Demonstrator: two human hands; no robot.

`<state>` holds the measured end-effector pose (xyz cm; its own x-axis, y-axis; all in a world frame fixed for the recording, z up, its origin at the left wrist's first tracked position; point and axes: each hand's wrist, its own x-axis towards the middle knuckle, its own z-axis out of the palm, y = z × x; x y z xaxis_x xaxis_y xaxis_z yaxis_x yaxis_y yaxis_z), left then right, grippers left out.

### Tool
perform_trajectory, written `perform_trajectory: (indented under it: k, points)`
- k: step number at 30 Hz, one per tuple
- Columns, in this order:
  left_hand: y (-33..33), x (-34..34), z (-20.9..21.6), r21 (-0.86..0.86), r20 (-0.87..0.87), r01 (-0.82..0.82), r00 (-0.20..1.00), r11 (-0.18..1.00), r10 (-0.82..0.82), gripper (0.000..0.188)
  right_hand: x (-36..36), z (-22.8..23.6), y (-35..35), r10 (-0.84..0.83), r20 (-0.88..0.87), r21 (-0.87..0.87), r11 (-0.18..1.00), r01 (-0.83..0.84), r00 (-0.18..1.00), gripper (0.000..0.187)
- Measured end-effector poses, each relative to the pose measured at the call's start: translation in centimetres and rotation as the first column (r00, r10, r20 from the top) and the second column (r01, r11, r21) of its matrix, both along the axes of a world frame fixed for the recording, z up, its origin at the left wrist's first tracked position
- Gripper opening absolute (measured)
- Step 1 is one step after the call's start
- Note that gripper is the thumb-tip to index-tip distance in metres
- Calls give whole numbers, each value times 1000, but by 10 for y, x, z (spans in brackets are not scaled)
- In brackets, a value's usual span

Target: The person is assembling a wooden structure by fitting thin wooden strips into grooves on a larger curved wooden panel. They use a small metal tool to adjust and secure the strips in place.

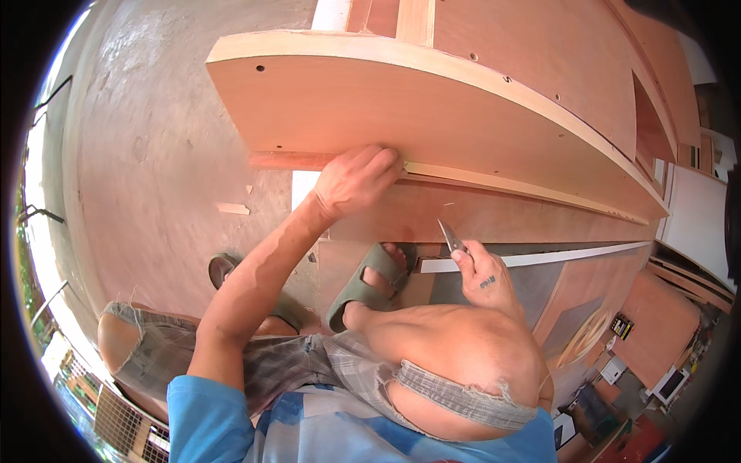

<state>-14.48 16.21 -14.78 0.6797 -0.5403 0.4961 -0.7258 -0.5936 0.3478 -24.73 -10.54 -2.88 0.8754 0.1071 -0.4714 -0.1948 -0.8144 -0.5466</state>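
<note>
My left hand (359,179) is closed at the lower edge of a large plywood panel (432,112), its fingers bent and pressed in. What the fingertips hold, if anything, is hidden. To the left of that hand a reddish strip (285,160) runs along the panel's edge, and to the right the edge is pale wood (494,184). My right hand (488,278) is wrapped round a knife (449,236) with a pointed metal blade, held above my right knee and apart from the panel. The blade points up and left.
A small wood scrap (233,208) lies on the concrete floor (147,170). My sandalled foot (363,289) stands close under the panel. A long white-edged piece (540,257) lies beyond my right hand. Tools and boards (656,332) crowd the right side.
</note>
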Motion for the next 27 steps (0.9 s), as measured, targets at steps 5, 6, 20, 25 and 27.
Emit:
perform_trajectory:
  k: [5,6,20,25,27]
  points:
    - [8,5,4,50,-33,42,999,998,-41,33,32,-12,42,125,93,31,991,-128,988,26]
    - [9,6,4,46,-37,45,998,998,-43,32,39,-17,49,155,114,-4,988,-156,981,26]
    - [8,6,10,-45,-85,-27,996,999,23,31,46,-27,57,232,32,-42,972,-231,972,34]
    - [1,11,21,140,-37,27,999,990,-22,24,24,-23,47,185,10,-18,983,-185,983,31]
    - [-1,10,20,170,-3,10,1000,985,-10,22,25,-22,47,150,36,-14,989,-150,988,29]
